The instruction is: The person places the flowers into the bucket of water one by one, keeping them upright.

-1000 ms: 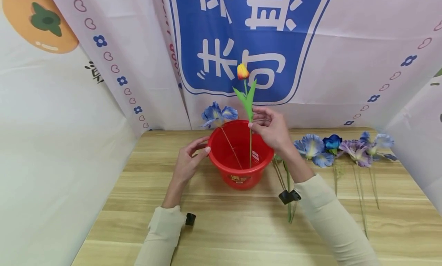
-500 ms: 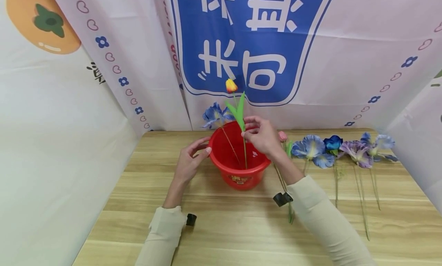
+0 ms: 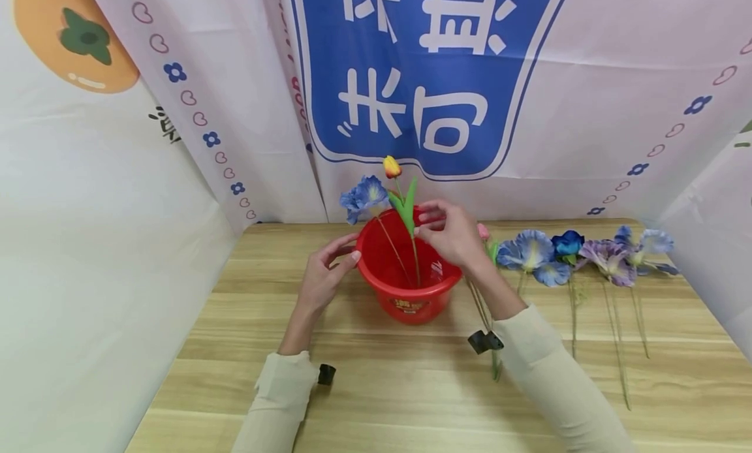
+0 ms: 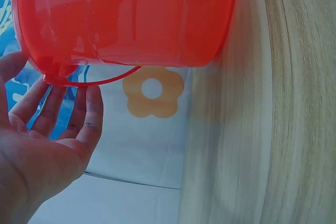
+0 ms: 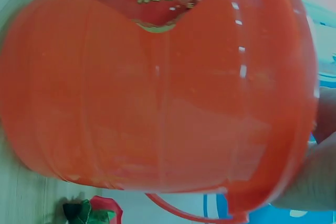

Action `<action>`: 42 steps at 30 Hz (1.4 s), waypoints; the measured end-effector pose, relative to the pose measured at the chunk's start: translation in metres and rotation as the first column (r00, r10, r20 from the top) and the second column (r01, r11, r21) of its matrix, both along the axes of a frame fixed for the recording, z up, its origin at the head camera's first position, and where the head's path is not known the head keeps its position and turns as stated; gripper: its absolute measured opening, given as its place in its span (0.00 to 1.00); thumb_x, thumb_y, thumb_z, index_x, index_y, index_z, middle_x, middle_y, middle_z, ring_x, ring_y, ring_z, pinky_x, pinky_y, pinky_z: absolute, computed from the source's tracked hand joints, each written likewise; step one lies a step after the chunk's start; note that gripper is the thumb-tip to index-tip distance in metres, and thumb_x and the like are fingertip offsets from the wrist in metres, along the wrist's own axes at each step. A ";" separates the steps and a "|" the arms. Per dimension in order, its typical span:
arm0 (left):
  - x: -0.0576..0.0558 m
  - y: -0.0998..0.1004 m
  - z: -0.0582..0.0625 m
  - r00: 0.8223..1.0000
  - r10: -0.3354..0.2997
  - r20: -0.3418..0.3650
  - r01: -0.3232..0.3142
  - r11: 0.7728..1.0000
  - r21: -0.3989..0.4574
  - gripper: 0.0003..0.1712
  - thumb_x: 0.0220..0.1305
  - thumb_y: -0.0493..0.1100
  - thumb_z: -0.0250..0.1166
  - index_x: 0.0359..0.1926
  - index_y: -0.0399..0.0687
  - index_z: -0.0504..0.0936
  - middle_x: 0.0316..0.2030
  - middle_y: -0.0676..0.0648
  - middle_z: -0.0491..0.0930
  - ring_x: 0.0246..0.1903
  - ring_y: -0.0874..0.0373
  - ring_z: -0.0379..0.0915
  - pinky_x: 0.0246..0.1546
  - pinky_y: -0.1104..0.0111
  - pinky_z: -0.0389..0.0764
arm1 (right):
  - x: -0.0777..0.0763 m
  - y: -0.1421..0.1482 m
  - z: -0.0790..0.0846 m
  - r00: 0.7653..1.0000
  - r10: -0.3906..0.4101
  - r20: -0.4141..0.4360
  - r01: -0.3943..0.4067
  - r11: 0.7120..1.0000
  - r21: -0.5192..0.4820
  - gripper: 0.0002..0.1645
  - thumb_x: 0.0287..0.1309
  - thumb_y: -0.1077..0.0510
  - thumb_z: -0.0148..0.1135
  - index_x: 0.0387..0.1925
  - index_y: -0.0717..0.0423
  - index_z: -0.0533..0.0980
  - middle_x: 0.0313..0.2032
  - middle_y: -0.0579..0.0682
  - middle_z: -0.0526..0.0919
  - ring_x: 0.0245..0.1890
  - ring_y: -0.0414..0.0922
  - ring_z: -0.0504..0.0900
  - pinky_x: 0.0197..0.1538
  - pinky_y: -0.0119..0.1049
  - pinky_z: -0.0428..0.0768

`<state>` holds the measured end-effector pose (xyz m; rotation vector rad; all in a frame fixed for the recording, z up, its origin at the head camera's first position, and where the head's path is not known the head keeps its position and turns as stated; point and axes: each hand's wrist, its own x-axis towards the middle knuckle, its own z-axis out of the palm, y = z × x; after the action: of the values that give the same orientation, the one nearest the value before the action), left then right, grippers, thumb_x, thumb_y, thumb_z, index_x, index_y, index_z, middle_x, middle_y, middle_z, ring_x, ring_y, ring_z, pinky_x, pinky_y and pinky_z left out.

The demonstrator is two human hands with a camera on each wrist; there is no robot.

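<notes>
A red plastic bucket (image 3: 411,303) stands upright on the wooden table, a gold-lettered label on its front. My left hand (image 3: 322,273) grips its left rim, thumb on the edge and fingers against the handle (image 4: 113,78). Inside, an artificial yellow-and-red tulip (image 3: 392,167) leans left on its green stem, leaves above the rim. A blue iris (image 3: 365,197) leans out at the back left. My right hand (image 3: 452,234) is over the bucket's right rim, thumb and fingers spread right beside the tulip's leaves. In the right wrist view, the bucket wall hides most of this hand.
Right of the bucket lie a pink tulip (image 3: 483,232), a blue iris (image 3: 531,250), a blue rose (image 3: 568,244), a purple iris (image 3: 608,257) and a pale blue iris (image 3: 652,241), stems toward the front. A printed cloth (image 3: 564,146) hangs behind the table (image 3: 376,388).
The tulip has moved left and sunk lower into the bucket. My right hand has moved slightly left and down, and its fingers have come away from the stem. My left hand stays at the rim.
</notes>
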<state>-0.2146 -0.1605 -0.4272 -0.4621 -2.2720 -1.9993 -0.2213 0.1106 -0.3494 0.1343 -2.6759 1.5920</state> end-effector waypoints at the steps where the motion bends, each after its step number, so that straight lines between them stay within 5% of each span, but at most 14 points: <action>1: 0.000 0.000 0.000 1.000 0.002 0.001 -0.002 1.000 -0.001 0.25 0.74 0.35 0.66 0.70 0.35 0.79 0.67 0.33 0.80 0.62 0.45 0.79 0.49 0.73 0.89 | 0.002 0.003 0.001 1.000 -0.005 -0.002 0.005 1.000 -0.010 0.29 0.68 0.61 0.71 0.68 0.58 0.77 0.59 0.60 0.86 0.59 0.58 0.87 0.59 0.53 0.90; 8: 0.000 -0.001 0.001 1.000 0.003 0.001 -0.003 1.000 -0.011 0.25 0.75 0.37 0.66 0.69 0.36 0.80 0.66 0.33 0.81 0.64 0.40 0.78 0.49 0.72 0.90 | 0.019 0.027 0.008 0.999 -0.050 -0.017 0.047 0.993 -0.112 0.28 0.69 0.61 0.70 0.68 0.58 0.77 0.59 0.61 0.85 0.59 0.58 0.87 0.58 0.52 0.90; 14: 0.000 -0.001 0.001 1.000 0.005 0.007 -0.005 1.000 -0.011 0.25 0.75 0.37 0.67 0.69 0.36 0.80 0.66 0.34 0.82 0.64 0.41 0.79 0.54 0.58 0.91 | 0.030 0.054 0.003 0.996 -0.084 -0.030 0.078 0.981 -0.177 0.29 0.70 0.60 0.69 0.69 0.61 0.75 0.60 0.63 0.84 0.58 0.58 0.87 0.47 0.32 0.91; 21: 0.000 -0.001 0.001 1.000 0.009 0.011 -0.009 1.000 -0.013 0.25 0.74 0.37 0.67 0.69 0.37 0.80 0.66 0.35 0.82 0.64 0.42 0.79 0.56 0.51 0.90 | 0.042 0.086 -0.008 0.992 -0.129 -0.013 0.123 0.967 -0.221 0.34 0.70 0.54 0.72 0.71 0.63 0.73 0.61 0.65 0.82 0.49 0.39 0.88 0.45 0.27 0.90; 29: 0.000 0.000 0.001 1.000 0.008 0.016 -0.008 1.000 0.000 0.25 0.74 0.36 0.66 0.69 0.35 0.80 0.66 0.34 0.81 0.64 0.41 0.79 0.51 0.70 0.90 | 0.051 0.111 -0.023 0.990 -0.143 0.000 0.140 0.969 -0.204 0.31 0.73 0.57 0.67 0.71 0.65 0.72 0.55 0.57 0.82 0.44 0.30 0.86 0.46 0.27 0.90; 34: 0.000 0.000 0.001 1.000 0.006 0.018 -0.007 1.000 0.018 0.25 0.74 0.35 0.66 0.69 0.34 0.80 0.66 0.32 0.81 0.63 0.40 0.78 0.50 0.73 0.90 | 0.053 0.120 -0.033 0.990 -0.136 0.036 0.140 0.966 -0.219 0.31 0.73 0.58 0.67 0.71 0.66 0.71 0.50 0.46 0.83 0.45 0.30 0.87 0.47 0.28 0.90; 42: 0.000 0.001 0.001 1.000 0.004 0.014 -0.004 1.000 0.023 0.25 0.74 0.34 0.66 0.69 0.33 0.79 0.66 0.32 0.81 0.63 0.42 0.79 0.50 0.73 0.89 | 0.054 0.128 -0.045 0.992 -0.083 0.100 0.104 0.968 -0.230 0.33 0.77 0.57 0.64 0.75 0.67 0.67 0.59 0.60 0.81 0.46 0.28 0.86 0.52 0.31 0.90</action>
<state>-0.2146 -0.1593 -0.4265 -0.4421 -2.2533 -2.0314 -0.1675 0.2383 -0.3946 -0.0697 -2.4858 1.9088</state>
